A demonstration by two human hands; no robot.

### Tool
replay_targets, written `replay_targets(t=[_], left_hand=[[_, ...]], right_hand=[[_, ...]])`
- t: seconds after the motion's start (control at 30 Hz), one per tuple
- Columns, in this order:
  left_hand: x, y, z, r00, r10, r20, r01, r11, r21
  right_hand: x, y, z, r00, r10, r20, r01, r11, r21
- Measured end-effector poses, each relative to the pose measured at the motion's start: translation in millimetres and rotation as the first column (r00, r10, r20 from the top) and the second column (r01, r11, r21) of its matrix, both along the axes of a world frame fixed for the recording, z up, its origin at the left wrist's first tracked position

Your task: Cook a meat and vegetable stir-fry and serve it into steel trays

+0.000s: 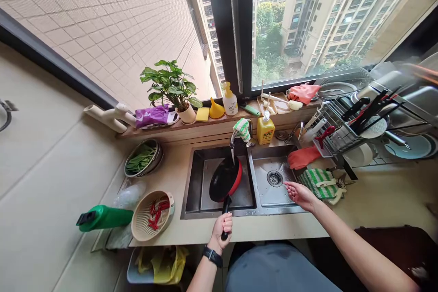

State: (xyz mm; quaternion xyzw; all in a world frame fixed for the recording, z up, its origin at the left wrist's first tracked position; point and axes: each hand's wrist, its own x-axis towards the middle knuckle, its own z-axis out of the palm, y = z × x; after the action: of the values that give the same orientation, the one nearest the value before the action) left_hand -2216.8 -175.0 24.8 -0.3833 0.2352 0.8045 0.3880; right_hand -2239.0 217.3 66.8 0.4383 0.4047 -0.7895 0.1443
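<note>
My left hand is closed round the black handle of a frying pan. The pan, black inside with a red outside, is tilted over the left sink basin. From the faucet a stream of water runs into it. A green-and-white striped cloth hangs on the faucet. My right hand hovers over the front right of the smaller basin, near its drain. Its fingers are loosely stretched out, and nothing shows in them.
Left of the sink are a basket with red peppers, a bowl of green vegetables and a green bottle. A yellow soap bottle stands behind. To the right are a red glove, striped cloths and a dish rack.
</note>
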Motion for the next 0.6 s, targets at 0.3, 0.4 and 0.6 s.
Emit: replay_targets(t=[0.3, 0.4, 0.6], left_hand=[[-11.7, 2.6, 26.1, 0.95, 0.14, -0.28, -0.163, 0.985, -0.062], [-13.3, 4.4, 30.5, 0.935, 0.131, -0.331, -0.171, 0.981, -0.094], [-15.9, 18.3, 31.2, 0.907, 0.161, -0.389, -0.212, 0.973, -0.092]], right_hand=[[14.9, 21.1, -23.2, 0.997, -0.041, -0.058, 0.039, 0.998, -0.042], [20.3, 22.5, -26.5, 0.996, -0.059, -0.062, 0.055, 0.997, -0.062], [21.7, 18.2, -17.6, 0.996, -0.09, -0.002, 0.089, 0.992, -0.085]])
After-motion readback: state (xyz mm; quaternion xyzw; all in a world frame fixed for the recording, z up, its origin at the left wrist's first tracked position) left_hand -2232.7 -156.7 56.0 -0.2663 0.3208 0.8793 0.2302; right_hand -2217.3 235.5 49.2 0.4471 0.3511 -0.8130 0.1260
